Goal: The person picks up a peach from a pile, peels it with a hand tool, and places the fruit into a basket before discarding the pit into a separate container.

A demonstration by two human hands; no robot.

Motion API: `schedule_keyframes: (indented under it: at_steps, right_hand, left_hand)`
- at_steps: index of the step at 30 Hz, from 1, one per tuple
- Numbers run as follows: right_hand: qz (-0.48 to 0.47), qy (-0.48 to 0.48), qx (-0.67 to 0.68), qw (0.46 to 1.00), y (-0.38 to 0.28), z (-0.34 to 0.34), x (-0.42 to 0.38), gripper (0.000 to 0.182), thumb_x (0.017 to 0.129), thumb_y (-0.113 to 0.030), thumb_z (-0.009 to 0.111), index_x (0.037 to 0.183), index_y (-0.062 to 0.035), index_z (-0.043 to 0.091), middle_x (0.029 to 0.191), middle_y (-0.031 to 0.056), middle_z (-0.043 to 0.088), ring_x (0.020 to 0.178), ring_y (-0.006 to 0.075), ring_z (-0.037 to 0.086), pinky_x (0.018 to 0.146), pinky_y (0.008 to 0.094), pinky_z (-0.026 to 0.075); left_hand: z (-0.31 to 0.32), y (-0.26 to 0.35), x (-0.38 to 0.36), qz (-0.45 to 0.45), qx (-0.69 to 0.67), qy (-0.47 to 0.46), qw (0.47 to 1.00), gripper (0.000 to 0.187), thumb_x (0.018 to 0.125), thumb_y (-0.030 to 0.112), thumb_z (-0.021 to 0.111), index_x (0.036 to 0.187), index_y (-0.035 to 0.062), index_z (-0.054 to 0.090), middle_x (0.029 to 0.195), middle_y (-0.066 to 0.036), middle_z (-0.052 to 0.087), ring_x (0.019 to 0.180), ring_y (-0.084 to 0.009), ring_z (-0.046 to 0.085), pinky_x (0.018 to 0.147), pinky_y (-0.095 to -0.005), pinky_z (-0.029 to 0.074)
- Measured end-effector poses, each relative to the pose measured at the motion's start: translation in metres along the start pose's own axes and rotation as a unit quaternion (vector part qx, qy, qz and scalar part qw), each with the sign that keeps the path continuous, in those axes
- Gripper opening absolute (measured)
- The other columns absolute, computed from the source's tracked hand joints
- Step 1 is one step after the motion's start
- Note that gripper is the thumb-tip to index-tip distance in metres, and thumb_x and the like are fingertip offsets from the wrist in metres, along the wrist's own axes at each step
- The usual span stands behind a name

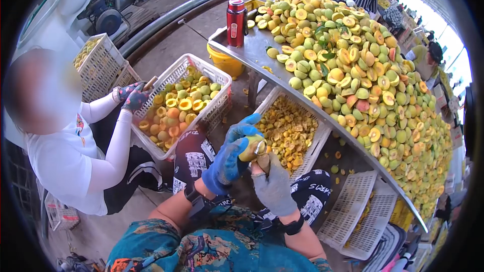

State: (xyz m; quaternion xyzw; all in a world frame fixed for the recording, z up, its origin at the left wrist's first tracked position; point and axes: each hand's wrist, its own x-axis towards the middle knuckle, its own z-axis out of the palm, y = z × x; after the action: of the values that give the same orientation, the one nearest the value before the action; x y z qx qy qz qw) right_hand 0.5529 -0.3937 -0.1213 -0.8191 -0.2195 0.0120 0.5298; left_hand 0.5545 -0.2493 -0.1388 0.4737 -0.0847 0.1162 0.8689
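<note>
Cupped in the blue-gloved left hand (229, 157), a yellow-green fruit (250, 148) sat at the centre of the grip, the fingers curled closed around its far side so that only its near face showed. Against it from below pressed the grey-gloved right hand (274, 187), closed on a small knife (261, 152); the handle was buried in the glove and only a short glint of blade showed at the fruit. Just beyond the grip lay a white crate of pits and scraps (288, 130), partly tucked under the metal bench (254, 50), which was heaped with halved fruit (363, 80) and ran out of view at the right. Left of the grip, a co-worker's gloved hand (132, 96) held the rim of a crate of fruit halves (182, 105). A red flask (236, 22) stood at the bench's far end.
</note>
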Motion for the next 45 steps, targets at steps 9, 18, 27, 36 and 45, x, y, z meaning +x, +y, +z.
schedule_keyframes:
  at_steps: [9,18,27,36,45]
  right_hand:
    - [-0.006,-0.006,-0.076,0.997,-0.031,0.004,-0.011,0.029,0.087,-0.023,0.064,0.102,-0.0025,0.052,0.077,0.0247,0.062,0.072,0.046,0.06,0.061,0.0503,0.048]
    - [0.012,-0.067,-0.103,0.992,-0.038,-0.01,-0.014,0.023,0.083,-0.015,0.063,0.098,0.0004,0.053,0.073,0.0263,0.06,0.073,0.0457,0.06,0.061,0.0501,0.047]
    - [-0.001,-0.16,-0.058,0.985,-0.031,-0.031,-0.015,0.029,0.084,-0.023,0.063,0.092,0.0037,0.056,0.072,0.0273,0.06,0.073,0.0473,0.06,0.061,0.049,0.048]
    - [0.227,-0.32,0.231,0.89,-0.017,-0.038,-0.004,0.027,0.089,-0.029,0.06,0.08,-0.0034,0.056,0.061,0.0024,0.054,0.058,0.0121,0.057,0.052,0.029,0.043]
    - [0.243,-0.268,0.258,0.896,0.028,-0.021,-0.006,0.04,0.088,-0.046,0.06,0.084,-0.0059,0.057,0.065,-0.0006,0.052,0.053,0.0065,0.044,0.048,0.0224,0.035]
  left_hand:
    - [0.017,0.019,-0.017,0.035,0.012,0.029,0.999,0.03,0.096,0.025,0.044,0.118,0.0062,0.047,0.126,-0.015,0.051,0.108,-0.0194,0.053,0.098,-0.034,0.04]
    - [0.027,0.021,-0.022,-0.008,-0.014,0.056,0.998,0.036,0.101,0.038,0.04,0.114,0.0053,0.047,0.108,-0.012,0.055,0.092,-0.0214,0.056,0.085,-0.0347,0.048]
    - [0.024,0.037,-0.006,-0.113,0.003,-0.005,0.994,0.058,0.099,0.051,0.036,0.097,-0.0021,0.059,0.094,-0.011,0.062,0.085,-0.0181,0.06,0.081,-0.0315,0.049]
    - [0.019,0.033,0.01,-0.177,-0.003,-0.089,0.98,0.051,0.098,0.043,0.047,0.084,-0.0027,0.066,0.081,-0.012,0.066,0.073,-0.0189,0.063,0.072,-0.0308,0.051]
    - [0.008,-0.021,0.024,-0.283,-0.26,0.108,0.917,0.04,0.095,0.043,0.052,0.094,0.0039,0.06,0.085,-0.01,0.064,0.072,-0.0254,0.065,0.058,-0.0372,0.054]
